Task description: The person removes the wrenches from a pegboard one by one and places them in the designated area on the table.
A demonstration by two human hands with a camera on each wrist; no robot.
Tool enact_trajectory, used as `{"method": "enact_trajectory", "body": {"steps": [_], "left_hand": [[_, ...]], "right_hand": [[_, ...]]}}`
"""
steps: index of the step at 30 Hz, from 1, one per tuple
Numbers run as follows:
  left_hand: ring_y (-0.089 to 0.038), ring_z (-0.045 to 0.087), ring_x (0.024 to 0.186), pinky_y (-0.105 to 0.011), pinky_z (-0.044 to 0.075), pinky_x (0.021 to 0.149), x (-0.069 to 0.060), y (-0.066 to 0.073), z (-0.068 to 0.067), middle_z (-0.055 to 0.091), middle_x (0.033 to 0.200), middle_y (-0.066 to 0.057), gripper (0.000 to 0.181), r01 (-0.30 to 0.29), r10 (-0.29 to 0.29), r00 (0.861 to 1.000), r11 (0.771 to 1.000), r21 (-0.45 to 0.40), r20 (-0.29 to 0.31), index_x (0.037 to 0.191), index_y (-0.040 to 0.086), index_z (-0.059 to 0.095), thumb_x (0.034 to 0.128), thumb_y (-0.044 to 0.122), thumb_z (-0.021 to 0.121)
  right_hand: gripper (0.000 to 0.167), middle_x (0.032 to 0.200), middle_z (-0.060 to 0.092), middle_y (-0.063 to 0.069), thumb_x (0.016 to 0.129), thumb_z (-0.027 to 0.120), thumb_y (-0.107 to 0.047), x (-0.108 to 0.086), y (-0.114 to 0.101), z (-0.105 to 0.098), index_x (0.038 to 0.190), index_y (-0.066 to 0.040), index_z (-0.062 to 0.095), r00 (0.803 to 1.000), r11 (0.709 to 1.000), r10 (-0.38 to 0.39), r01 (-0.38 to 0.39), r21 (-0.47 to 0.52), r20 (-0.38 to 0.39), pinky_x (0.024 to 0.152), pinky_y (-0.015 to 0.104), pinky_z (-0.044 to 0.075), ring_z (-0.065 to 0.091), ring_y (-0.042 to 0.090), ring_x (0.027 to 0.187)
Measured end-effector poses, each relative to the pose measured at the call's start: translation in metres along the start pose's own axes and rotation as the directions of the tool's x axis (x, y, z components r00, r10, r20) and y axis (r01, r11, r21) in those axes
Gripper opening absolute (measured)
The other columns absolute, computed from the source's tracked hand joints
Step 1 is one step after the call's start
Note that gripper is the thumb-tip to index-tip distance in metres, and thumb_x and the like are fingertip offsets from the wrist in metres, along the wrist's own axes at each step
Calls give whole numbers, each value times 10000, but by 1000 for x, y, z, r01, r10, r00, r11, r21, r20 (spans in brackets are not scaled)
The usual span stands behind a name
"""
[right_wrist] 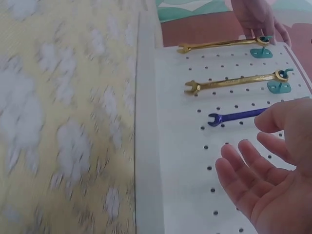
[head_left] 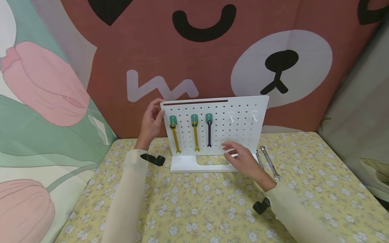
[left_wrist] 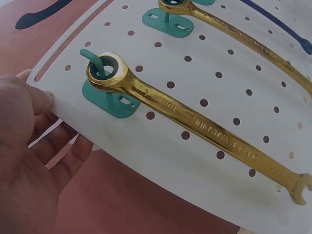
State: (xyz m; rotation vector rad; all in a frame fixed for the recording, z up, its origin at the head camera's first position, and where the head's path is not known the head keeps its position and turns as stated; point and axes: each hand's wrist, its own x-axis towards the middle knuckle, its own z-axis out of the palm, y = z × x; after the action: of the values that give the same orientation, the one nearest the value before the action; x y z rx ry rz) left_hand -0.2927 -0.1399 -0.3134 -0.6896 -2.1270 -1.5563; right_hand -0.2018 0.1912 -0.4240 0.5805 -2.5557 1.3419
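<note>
A white pegboard (head_left: 243,136) stands upright on its base (head_left: 183,165). My left hand (head_left: 151,123) grips the board's upper left edge, the thumb in front and the fingers behind it. Two gold combination wrenches (head_left: 175,139) (head_left: 196,137) and one dark purple wrench (head_left: 209,135) hang by their ring ends on green hooks (left_wrist: 117,105). In front of the board's lower right part, my right hand (head_left: 243,160) holds nothing. Its fingers are loosely bent, near the purple wrench (right_wrist: 239,116) in the right wrist view.
Two white hooks (head_left: 232,118) (head_left: 254,118) on the board's right half carry nothing. Silver wrenches (head_left: 270,163) (head_left: 259,158) lie on the flowered tablecloth (head_left: 194,206) to the right of the base. Behind hangs a printed cloth (head_left: 212,67).
</note>
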Motion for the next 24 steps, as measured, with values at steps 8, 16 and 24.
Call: {"method": "enact_trajectory", "body": {"steps": [8,16,24], "left_hand": [[-375,535,845,-240,468,746,0,-1,0,555,1070,-310,338,-6,6,1000,1000,6,4,1410,-1,495,1073,-20,485],[-424,546,888,-239,481,753,-2,-2,-2,564,1098,-303,352,8,-8,1000,1000,-1,11,1430,14,494,1078,0,484],[-402,575,921,-257,511,766,-1,0,-3,575,1105,-282,351,29,-29,999,999,-21,14,1427,33,506,1077,12,499]], "right_hand": [[392,1221,645,204,1026,630,-73,13,-14,13,1409,-26,565,1000,998,1,-2,69,11,866,462,558,675,291,1054],[434,1384,597,180,1052,605,-106,22,-21,25,1472,-40,520,997,993,13,-22,119,75,942,469,531,636,309,1175],[435,1421,581,148,1061,598,-142,33,-23,34,1478,-52,516,997,990,24,-34,136,75,998,453,501,612,310,1222]]}}
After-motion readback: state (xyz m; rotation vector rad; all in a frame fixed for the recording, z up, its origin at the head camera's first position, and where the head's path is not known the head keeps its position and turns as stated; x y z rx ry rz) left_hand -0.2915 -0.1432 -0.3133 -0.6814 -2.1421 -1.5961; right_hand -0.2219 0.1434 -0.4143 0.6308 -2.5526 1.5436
